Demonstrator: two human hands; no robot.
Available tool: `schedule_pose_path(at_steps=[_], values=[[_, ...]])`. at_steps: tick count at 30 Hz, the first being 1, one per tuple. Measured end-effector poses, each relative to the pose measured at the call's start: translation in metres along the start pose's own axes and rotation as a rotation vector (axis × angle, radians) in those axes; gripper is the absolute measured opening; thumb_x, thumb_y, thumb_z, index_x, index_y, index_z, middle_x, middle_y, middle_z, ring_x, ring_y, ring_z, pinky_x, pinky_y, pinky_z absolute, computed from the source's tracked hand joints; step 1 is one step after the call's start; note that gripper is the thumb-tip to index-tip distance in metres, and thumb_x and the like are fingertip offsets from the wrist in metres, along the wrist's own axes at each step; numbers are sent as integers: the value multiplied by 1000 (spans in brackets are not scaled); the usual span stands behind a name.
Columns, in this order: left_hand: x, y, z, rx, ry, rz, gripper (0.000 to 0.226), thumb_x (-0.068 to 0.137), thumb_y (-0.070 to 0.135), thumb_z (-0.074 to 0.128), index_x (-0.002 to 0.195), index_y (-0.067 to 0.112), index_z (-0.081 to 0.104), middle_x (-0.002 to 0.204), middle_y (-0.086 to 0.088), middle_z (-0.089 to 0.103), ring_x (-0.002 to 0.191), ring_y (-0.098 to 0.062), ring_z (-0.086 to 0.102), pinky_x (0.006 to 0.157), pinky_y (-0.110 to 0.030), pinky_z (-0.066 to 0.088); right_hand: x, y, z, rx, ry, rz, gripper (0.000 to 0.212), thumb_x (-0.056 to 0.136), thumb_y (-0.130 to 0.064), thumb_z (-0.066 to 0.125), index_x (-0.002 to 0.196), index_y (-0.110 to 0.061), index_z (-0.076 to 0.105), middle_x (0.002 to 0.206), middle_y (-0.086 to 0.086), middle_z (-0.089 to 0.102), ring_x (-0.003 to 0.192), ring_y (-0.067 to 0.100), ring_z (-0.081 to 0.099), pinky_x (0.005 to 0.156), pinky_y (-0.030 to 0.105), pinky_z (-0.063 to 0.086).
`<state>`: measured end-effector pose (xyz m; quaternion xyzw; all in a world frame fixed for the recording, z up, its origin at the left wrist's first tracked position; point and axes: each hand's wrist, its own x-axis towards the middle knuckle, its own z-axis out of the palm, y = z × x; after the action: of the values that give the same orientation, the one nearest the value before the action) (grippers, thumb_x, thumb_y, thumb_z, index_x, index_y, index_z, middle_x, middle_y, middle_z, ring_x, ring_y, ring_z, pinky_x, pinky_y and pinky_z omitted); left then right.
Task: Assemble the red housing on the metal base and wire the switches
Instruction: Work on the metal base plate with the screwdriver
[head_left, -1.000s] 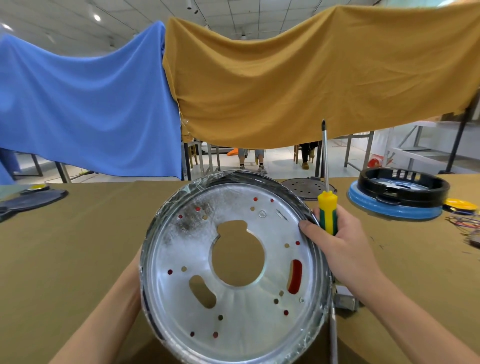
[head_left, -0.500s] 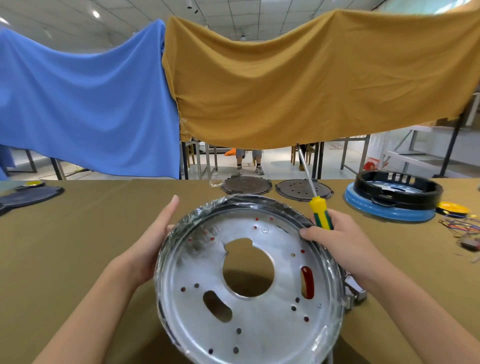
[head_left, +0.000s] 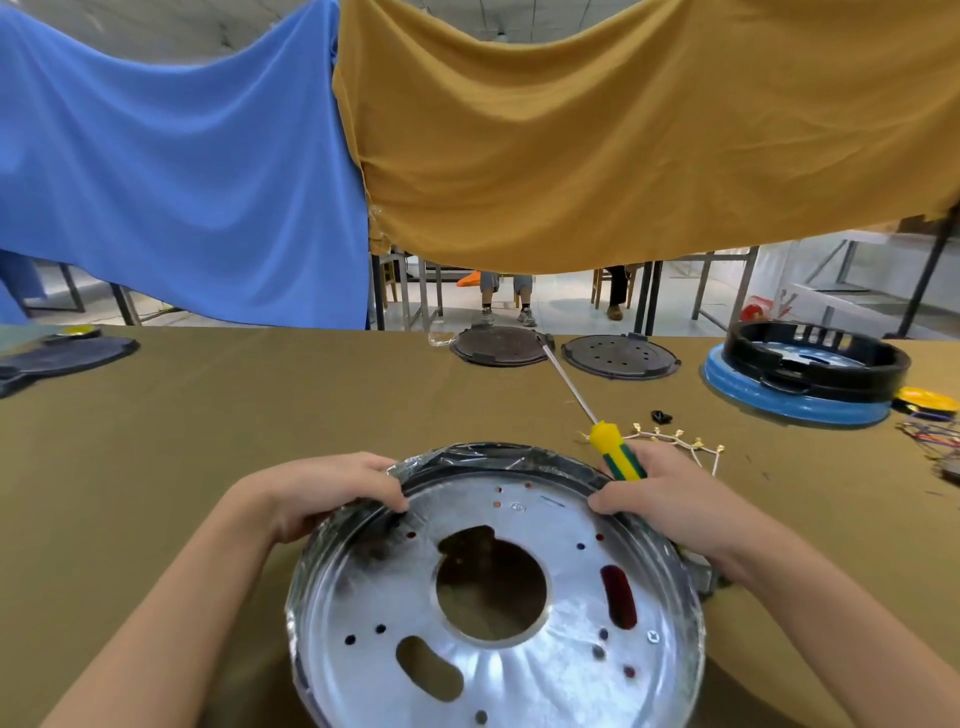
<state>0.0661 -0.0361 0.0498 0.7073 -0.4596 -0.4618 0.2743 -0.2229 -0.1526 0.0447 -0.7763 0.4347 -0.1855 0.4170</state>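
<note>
Both hands grip the far rim of the metal base (head_left: 519, 613), the right one also holding a screwdriver (head_left: 615, 454).

The left hand (head_left: 332, 493) curls over the upper-left rim, fingers pinching the plastic wrap there; the right hand (head_left: 670, 499) has its thumb on the upper-right rim while its fingers close round the yellow-and-green handle, shaft slanting up and away to the left. The base lies near the table's (head_left: 208, 441) near edge, red showing through its slot and holes. Just beyond the right hand lies a string of white wires with brass terminals (head_left: 680, 441); a small black part (head_left: 661, 416) sits past them. Two dark round plates (head_left: 566, 351) lie at the far edge, the shaft's tip reaching the left one. A black ring on a blue disc (head_left: 805, 374) stands far right, loose coloured wires (head_left: 930, 436) beside it. The table's left stretch is open cloth up to a dark flat piece (head_left: 57, 358) at the far left.
</note>
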Motion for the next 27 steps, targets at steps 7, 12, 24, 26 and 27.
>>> schedule_pose_path(at_steps=[7,12,24,26,27], values=[[1,-1,-2,-39,-39,-37,29,95,5,52,120,9,65,111,-15,74,102,-33,71,78,-36,60,0,3,-2,22,-51,40,26,83,-20,72,104,-9,62,94,22,69,71,27,71,80,48,56],[1,-2,-1,-55,-37,-56,29,94,6,52,120,8,65,113,-18,73,107,-37,69,82,-39,60,0,1,-2,42,-75,51,25,84,-23,71,106,-12,63,92,18,72,81,35,72,84,54,56],[6,0,1,-57,-52,31,14,87,32,68,91,29,81,97,0,78,88,-14,75,82,-29,59,5,25,-76,-30,176,154,23,84,-19,76,90,-7,58,67,4,59,50,9,54,47,19,47],[13,0,4,7,-4,63,49,92,9,58,63,43,77,67,20,73,60,6,68,50,-10,51,5,32,-85,-158,117,214,22,80,-11,77,89,-6,57,71,8,60,56,14,57,49,21,49],[16,0,5,62,18,74,55,92,4,56,60,43,76,59,26,68,54,11,63,42,-7,45,4,34,-87,-208,97,234,21,79,-7,77,87,-6,57,73,9,61,58,16,58,51,23,51]])
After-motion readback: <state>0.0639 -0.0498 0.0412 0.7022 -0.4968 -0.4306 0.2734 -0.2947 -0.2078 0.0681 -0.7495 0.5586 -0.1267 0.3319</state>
